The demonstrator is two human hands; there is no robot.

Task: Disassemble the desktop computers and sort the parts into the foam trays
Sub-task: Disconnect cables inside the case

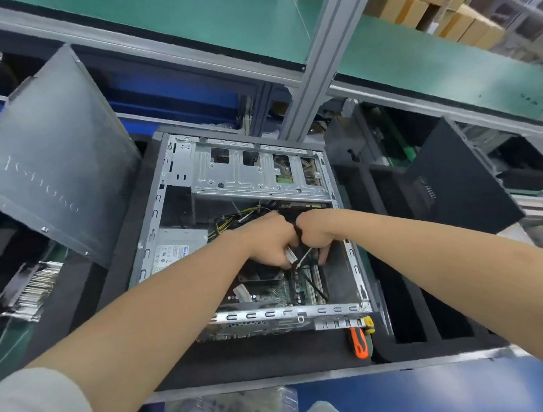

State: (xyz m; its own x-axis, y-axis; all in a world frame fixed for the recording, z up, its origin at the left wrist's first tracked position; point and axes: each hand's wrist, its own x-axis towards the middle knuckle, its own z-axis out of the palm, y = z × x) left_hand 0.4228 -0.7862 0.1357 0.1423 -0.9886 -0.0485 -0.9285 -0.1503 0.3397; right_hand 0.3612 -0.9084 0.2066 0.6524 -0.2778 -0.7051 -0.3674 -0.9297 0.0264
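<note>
An open desktop case (353, 264) lies on its side on black foam, with its green motherboard (274, 294), power supply (175, 250) and drive cage (250, 172) exposed. Both my hands are inside it, above the motherboard. My left hand (267, 240) has its fingers curled round a small pale connector or part. My right hand (315, 232) is fisted over a screwdriver whose thin shaft (303, 258) points down at the board. What the shaft's tip touches is hidden.
A grey side panel (59, 159) leans at the left and a black case panel (455, 179) at the right. An orange-handled tool (358, 342) lies by the case's near right corner. Black foam tray slots (424, 311) sit to the right, a finned heatsink (34, 287) at left.
</note>
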